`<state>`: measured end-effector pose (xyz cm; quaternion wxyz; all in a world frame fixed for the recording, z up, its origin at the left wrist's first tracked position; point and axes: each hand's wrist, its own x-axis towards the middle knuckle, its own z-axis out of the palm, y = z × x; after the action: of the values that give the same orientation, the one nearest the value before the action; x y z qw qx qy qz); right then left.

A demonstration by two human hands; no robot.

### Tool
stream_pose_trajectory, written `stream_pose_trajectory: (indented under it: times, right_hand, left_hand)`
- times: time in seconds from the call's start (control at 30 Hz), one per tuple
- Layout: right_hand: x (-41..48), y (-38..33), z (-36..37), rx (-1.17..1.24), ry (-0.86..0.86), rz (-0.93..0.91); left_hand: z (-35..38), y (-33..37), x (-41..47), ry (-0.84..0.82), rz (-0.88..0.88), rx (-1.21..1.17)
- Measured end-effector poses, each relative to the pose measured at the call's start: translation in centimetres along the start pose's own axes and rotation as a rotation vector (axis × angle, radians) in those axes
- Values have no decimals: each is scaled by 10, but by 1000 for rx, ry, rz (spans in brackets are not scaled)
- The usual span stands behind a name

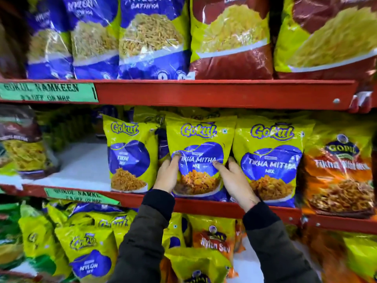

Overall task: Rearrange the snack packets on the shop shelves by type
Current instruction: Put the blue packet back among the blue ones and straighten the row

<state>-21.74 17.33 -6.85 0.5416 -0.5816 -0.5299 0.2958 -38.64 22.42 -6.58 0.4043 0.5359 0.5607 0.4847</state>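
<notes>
Both hands grip one Gokul "Tikha Mitha Mix" packet [199, 154] upright on the middle shelf [204, 203]: the left hand [167, 174] on its left edge, the right hand [234, 180] on its right edge, fingers hiding part of the lettering. Touching its right side stands a second Tikha Mitha packet [269, 160]; on its left, a half-turned packet [130, 154] reads only "Tikhi". The green shelf tag [48, 91] says "Gokul Namkeen"; its lower line is blurred.

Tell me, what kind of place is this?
Most likely a small grocery or snack shop: red metal shelves packed with branded snack packets, and a green shelf label naming a brand and an offer on MRP.
</notes>
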Motion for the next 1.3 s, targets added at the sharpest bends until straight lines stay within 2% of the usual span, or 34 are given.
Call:
stream_pose_trajectory:
  times: [0.13, 0.27, 0.37, 0.47, 0.7, 0.8, 0.87, 0.93, 0.97, 1.03, 1.1, 1.17, 1.3]
  right_hand:
    - [13, -21, -7, 92, 200, -37]
    - [26, -31, -11, 29, 344, -108]
    - [38, -27, -15, 23, 393, -110]
    - [50, -20, -17, 9, 385, -117]
    - [38, -30, -22, -127, 410, -134]
    - [16, -42, -31, -285, 514, -221]
    - [3, -47, -27, -318, 570, -425]
    - [2, -44, -10, -411, 487, -606]
    - [8, -40, -1, -496, 413, -631]
    - [25, -28, 12, -738, 343, -602]
    - [40, -19, 15, -911, 312, -532]
    - [48, -13, 14, -929, 299, -516]
    - [42, -18, 9, -835, 292, -558]
  left_hand:
    - [-3, 14, 11, 133, 157, -248]
    - [0, 26, 28, 211, 179, -458]
    - [5, 26, 34, 278, 238, -465]
    - [7, 27, 41, 277, 291, -419]
    - [7, 25, 45, 342, 235, -318]
    - [3, 16, 17, 396, 305, -168]
    - [6, 11, -4, 398, 494, -52]
    - [14, 12, -11, 344, 677, 163]
    - [15, 13, -5, 328, 719, 311]
    - [15, 17, 10, 328, 728, 547]
    - [12, 19, 24, 259, 715, 626]
    - [11, 17, 34, 184, 713, 650]
    - [12, 17, 29, 262, 721, 679]
